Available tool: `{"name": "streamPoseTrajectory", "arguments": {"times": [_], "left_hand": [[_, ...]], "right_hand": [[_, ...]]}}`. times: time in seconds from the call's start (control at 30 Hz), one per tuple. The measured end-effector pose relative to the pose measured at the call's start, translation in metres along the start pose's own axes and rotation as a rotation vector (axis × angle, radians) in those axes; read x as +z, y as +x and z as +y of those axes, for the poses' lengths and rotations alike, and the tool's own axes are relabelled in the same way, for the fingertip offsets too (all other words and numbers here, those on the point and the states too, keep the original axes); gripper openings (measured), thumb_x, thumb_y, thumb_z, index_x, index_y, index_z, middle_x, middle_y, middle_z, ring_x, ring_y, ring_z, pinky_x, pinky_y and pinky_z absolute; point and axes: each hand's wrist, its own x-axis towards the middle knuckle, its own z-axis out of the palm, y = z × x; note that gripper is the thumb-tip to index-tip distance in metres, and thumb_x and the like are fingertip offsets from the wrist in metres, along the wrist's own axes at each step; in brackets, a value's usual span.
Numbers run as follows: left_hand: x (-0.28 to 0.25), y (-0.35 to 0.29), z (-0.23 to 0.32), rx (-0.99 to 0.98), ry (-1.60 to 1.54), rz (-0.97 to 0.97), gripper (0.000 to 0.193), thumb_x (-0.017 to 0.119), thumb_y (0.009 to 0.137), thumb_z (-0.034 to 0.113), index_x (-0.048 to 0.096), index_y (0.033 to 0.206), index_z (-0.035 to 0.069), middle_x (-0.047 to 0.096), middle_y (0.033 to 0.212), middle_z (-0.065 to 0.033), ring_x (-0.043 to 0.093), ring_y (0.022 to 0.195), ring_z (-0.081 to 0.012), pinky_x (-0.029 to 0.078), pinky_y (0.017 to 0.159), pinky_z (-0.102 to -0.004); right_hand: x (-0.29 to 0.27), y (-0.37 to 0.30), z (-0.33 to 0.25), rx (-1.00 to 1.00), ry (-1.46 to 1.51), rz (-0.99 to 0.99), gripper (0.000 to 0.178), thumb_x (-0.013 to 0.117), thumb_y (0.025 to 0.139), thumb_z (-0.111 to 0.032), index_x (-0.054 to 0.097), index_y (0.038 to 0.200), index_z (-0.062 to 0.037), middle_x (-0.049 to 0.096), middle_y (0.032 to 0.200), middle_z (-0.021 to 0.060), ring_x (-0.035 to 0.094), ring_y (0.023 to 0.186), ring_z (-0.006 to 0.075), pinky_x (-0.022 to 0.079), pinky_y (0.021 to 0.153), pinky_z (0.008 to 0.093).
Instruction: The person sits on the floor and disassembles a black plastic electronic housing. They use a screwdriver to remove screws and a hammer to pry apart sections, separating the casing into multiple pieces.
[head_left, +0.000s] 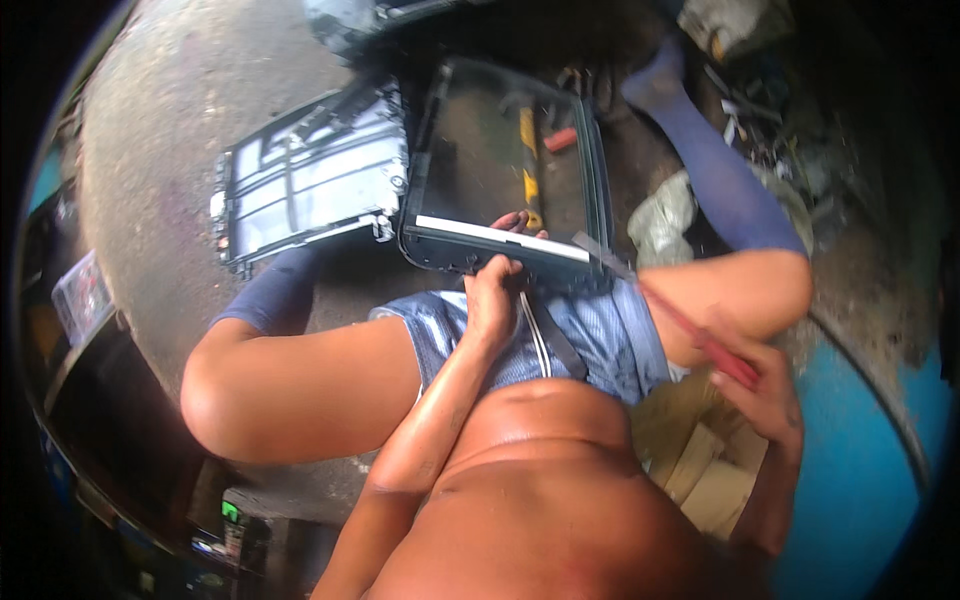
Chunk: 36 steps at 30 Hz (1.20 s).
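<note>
Ground (170, 130), grey and gritty, takes up the upper left and carries everything here. Largest on it is the dark panel frame (600, 170), a black-rimmed rectangle with a see-through middle; its near edge, lined with a pale strip, rests against the person's lap between the knees. Through the clear middle a yellow-and-black tool and a small red piece show on the ground beneath. Beside its left edge, just apart, lies a metal back chassis (310, 175), silver-grey with ribs and cut-outs, tilted toward the upper left corner.

The left hand (492, 295) is closed on the frame's near edge at about its middle, fingers curled over the rim with fingertips showing on the far side. The right hand (765, 385) sits low by the right knee, well apart from the frame, fingers pinched together around a red-handled tool (700, 335) whose thin shaft runs up toward the frame's near right corner; whether its tip touches the frame I cannot tell.

A crumpled pale bag (660, 220) lies near the frame's right edge. The clutter along the upper right is too dark and blurred to name, and the lower left is dim shelving. Open ground lies only to the left, past the chassis; the legs hem in the frame on both sides.
</note>
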Motion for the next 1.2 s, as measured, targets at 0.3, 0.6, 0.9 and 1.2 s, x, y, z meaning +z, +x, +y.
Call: {"name": "streamPoseTrajectory", "arguments": {"times": [0.3, 0.6, 0.9, 1.2], "left_hand": [[0.036, -0.051, 0.094, 0.022, 0.183, 0.151, 0.07, 0.061, 0.095, 0.036, 0.039, 0.148, -0.004, 0.062, 0.134, -0.0301, 0.073, 0.1, -0.0288, 0.062, 0.077, -0.035], [0.076, 0.0, 0.128, -0.132, 0.209, 0.087, 0.076, 0.062, 0.095, 0.061, 0.057, 0.125, -0.008, 0.067, 0.117, -0.0243, 0.071, 0.106, -0.0321, 0.062, 0.089, -0.0361], [0.101, 0.012, 0.212, 1.549, 1.95, -0.14, 0.04, 0.083, 0.084, 0.041, 0.076, 0.108, 0.01, 0.075, 0.086, -0.0123, 0.075, 0.078, -0.0323, 0.06, 0.074, -0.0425], [0.089, 0.05, 0.206, 0.575, 2.029, -0.195, 0.057, 0.073, 0.091, 0.052, 0.072, 0.099, -0.004, 0.07, 0.078, -0.0246, 0.071, 0.082, -0.0436, 0.057, 0.073, -0.0489]], "right_hand": [[0.05, 0.077, 0.027, -0.373, 0.897, 0.376, 0.032, 0.061, 0.1, -0.007, 0.047, 0.128, 0.0003, 0.055, 0.093, 0.0069, 0.058, 0.078, 0.0164, 0.05, 0.073, 0.0311], [0.059, 0.188, -0.044, -0.72, 0.452, 0.757, 0.023, 0.075, 0.096, -0.017, 0.063, 0.11, -0.0028, 0.07, 0.093, 0.0071, 0.07, 0.087, 0.0165, 0.055, 0.078, 0.033], [0.053, 0.207, -0.059, -0.797, 0.04, 0.947, 0.028, 0.077, 0.094, -0.025, 0.067, 0.115, -0.0093, 0.071, 0.087, 0.0088, 0.074, 0.08, 0.0255, 0.056, 0.072, 0.0346], [0.046, 0.096, 0.011, -0.337, 0.556, 0.35, 0.022, 0.057, 0.103, -0.013, 0.054, 0.125, -0.0078, 0.052, 0.076, -0.002, 0.046, 0.055, 0.0034, 0.036, 0.044, 0.0203]]}}
